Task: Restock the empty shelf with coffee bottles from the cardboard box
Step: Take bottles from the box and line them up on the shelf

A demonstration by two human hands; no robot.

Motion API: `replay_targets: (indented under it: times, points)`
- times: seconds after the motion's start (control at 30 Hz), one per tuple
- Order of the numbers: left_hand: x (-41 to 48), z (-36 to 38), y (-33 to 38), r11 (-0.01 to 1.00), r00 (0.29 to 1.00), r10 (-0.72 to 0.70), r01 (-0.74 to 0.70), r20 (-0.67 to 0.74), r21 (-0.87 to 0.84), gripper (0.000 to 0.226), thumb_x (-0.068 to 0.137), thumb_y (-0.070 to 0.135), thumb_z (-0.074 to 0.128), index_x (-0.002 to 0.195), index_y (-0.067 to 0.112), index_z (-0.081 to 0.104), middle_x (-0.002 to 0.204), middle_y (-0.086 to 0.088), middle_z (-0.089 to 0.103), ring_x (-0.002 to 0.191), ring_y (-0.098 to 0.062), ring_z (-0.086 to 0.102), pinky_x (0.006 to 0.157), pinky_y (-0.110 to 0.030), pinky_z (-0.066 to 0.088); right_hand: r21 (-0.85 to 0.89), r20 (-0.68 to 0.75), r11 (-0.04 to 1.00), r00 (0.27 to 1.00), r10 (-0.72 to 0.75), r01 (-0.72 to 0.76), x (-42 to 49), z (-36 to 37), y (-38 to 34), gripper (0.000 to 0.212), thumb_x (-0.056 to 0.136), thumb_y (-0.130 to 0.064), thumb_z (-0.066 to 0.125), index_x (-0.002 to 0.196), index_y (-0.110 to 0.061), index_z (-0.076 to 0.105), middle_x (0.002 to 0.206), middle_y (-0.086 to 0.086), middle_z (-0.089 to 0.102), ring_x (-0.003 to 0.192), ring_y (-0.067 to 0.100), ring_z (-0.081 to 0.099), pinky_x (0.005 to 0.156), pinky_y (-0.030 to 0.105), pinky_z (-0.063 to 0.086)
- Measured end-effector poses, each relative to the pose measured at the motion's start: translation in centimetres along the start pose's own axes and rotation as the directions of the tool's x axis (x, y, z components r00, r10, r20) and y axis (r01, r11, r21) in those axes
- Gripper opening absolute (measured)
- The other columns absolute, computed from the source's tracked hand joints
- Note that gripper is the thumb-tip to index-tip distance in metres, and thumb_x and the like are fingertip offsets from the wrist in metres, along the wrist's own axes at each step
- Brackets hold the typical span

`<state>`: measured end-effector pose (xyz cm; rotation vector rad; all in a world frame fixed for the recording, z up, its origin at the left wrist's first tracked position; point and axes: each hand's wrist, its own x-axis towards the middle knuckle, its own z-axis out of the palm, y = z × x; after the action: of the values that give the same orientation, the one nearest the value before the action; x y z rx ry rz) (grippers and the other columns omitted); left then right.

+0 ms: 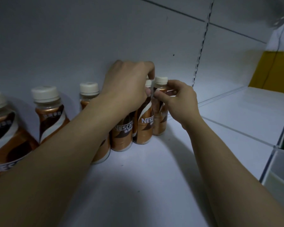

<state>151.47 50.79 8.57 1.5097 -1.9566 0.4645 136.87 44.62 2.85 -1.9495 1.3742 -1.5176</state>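
Both forearms reach in from the lower edge toward a cluster of bottles at the back of the shelf (154,169). Left hand (128,84) arches over the cluster from above, knuckles up, wrist bent down; its fingers curl around the neck of one bottle (143,126), thumb tip pressed near the shoulder and forefinger hooked over the cap, which is mostly hidden beneath. Right hand (179,100) comes in from the right at a lower height, thumb and forefinger pinched on the shoulder of the end bottle (160,115), just under its cream cap; the remaining fingers are folded loosely behind.

These two bottles stand upright and touch each other. A third (121,136) stands just left of them, partly covered by the left wrist, and another behind the forearm shows only its base and cap. Further left, three more upright bottles run toward the near-left corner, the nearest (5,136) large and blurred.

Right of the end bottle the white shelf lies bare up to a clear divider (236,133). Beyond it a yellow box (272,69) sits at the far right. Behind everything rises the white back panel (88,38) with a slotted upright (202,46).
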Motion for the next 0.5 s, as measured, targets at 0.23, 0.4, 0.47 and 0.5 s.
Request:
replay_targets:
  times: [0.23, 0.4, 0.47, 0.5]
  points:
    - [0.2, 0.2, 0.0, 0.980, 0.999, 0.042, -0.037, -0.021, 0.197, 0.045, 0.079, 0.050, 0.061, 0.116, 0.026, 0.054, 0.106, -0.005, 0.063, 0.098, -0.028, 0.057, 0.092, -0.043, 0.032, 0.036, 0.114, 0.998, 0.993, 0.039, -0.044, 0.0, -0.8, -0.1, 0.044, 0.084, -0.039, 0.069, 0.124, -0.024, 0.057, 0.115, -0.007, 0.065, 0.092, 0.005, 0.064, 0.084, 0.035, 0.054]
    - [0.0, 0.5, -0.1, 0.941, 0.999, 0.028, -0.021, -0.018, 0.337, 0.045, 0.077, 0.055, 0.064, 0.110, 0.024, 0.059, 0.096, -0.007, 0.066, 0.095, -0.029, 0.056, 0.090, -0.043, 0.031, -0.072, 0.214, 0.997, 0.975, 0.054, -0.039, -0.1, -1.5, 0.3, 0.045, 0.087, -0.028, 0.068, 0.130, -0.026, 0.057, 0.110, -0.001, 0.066, 0.097, 0.019, 0.065, 0.087, 0.044, 0.056]
    - [0.1, 0.6, -0.1, 0.947, 0.999, 0.026, -0.017, -0.025, 0.320, 0.041, 0.078, 0.051, 0.066, 0.108, 0.024, 0.061, 0.092, -0.005, 0.066, 0.092, -0.028, 0.056, 0.090, -0.042, 0.031, -0.055, 0.205, 0.997, 0.977, 0.058, -0.048, -0.2, -1.3, 0.5, 0.044, 0.087, -0.027, 0.067, 0.130, -0.026, 0.057, 0.106, -0.001, 0.067, 0.095, 0.020, 0.066, 0.085, 0.045, 0.057]
    - [0.2, 0.6, -0.1, 0.949, 0.999, 0.025, -0.017, -0.023, 0.315, 0.041, 0.078, 0.051, 0.066, 0.109, 0.025, 0.061, 0.091, -0.005, 0.067, 0.091, -0.028, 0.057, 0.091, -0.042, 0.031, -0.050, 0.202, 0.998, 0.978, 0.054, -0.045, -0.2, -1.2, 0.6, 0.043, 0.087, -0.026, 0.067, 0.129, -0.027, 0.058, 0.104, -0.001, 0.067, 0.094, 0.019, 0.066, 0.084, 0.045, 0.057]
